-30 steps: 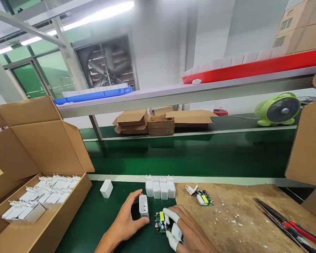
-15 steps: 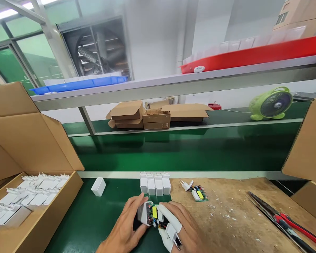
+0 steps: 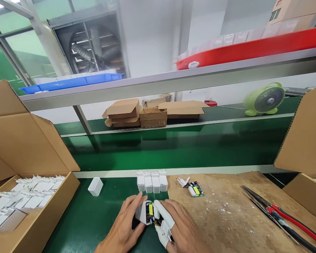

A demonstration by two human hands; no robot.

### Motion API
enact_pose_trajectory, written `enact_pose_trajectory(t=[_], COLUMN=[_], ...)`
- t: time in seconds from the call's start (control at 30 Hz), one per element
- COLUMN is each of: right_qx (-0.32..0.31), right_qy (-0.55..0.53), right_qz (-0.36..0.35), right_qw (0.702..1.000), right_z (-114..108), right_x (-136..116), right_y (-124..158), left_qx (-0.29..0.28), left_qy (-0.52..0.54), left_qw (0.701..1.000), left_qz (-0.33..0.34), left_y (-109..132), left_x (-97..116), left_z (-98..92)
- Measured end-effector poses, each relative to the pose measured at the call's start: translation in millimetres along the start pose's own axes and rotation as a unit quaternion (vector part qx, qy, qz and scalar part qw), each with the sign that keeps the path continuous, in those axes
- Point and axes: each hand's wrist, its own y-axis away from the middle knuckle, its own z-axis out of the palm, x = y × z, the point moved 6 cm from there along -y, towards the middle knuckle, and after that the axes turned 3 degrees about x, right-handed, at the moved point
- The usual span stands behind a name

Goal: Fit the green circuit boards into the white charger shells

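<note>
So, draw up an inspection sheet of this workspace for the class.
Surface: green bench top; brown sheet with pale flecks.
Work items: white housing; circuit board at its opening; row of white housings behind.
Clutter: red-handled pliers; second circuit board.
Hands: left hand steadies the white housing; right hand, with white-covered fingers, holds the circuit board.
Cables: thin cord beside the green fan.
Surroundings: open carton of white units; shelf bearing blue tray and red tray.

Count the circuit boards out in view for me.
2. One circuit board is in the right hand, at the mouth of the white case in the left hand; the other lies on the brown mat. More could be hidden inside the boxes.
</note>
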Motion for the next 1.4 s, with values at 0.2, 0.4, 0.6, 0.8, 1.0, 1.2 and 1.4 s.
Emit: enact_pose_trajectory(t=[0.2, 0.4, 0.6, 0.8, 1.0, 1.2, 1.4], right_qx=[-0.050, -0.024, -0.023, -0.028, -0.022, -0.022, -0.027], right_qy=[-0.040, -0.046, -0.032, -0.022, -0.016, -0.029, -0.023], right_qz=[0.031, 0.021, 0.016, 0.015, 0.003, 0.007, 0.004], right_qw=[0.997, 0.998, 0.999, 0.999, 1.000, 0.999, 0.999], right_z=[18.1, 14.1, 9.5, 6.9, 6.8, 9.2, 2.1], right_x=[7.8, 5.2, 0.9, -1.2, -2.4, 0.2, -1.5], right_y=[13.8, 10.3, 6.3, 2.9, 2.4, 4.3, -0.4], left_qx=[-0.004, 0.001, 0.018, 0.015, 0.019, 0.028, 0.020], left_qy=[0.007, 0.013, 0.028, 0.012, 0.001, -0.001, 0.017], left_qw=[1.000, 1.000, 0.999, 1.000, 1.000, 1.000, 1.000], left_qz=[-0.005, -0.004, 0.003, 0.002, 0.008, 0.009, 0.004], left_y=[-0.1, -3.1, -4.5, -2.4, -2.2, -1.9, -0.4], left_x=[3.3, 9.7, 11.5, 11.1, 11.1, 10.8, 8.5], left_z=[-0.8, -5.0, -6.9, -6.2, -5.1, -5.6, -2.4])
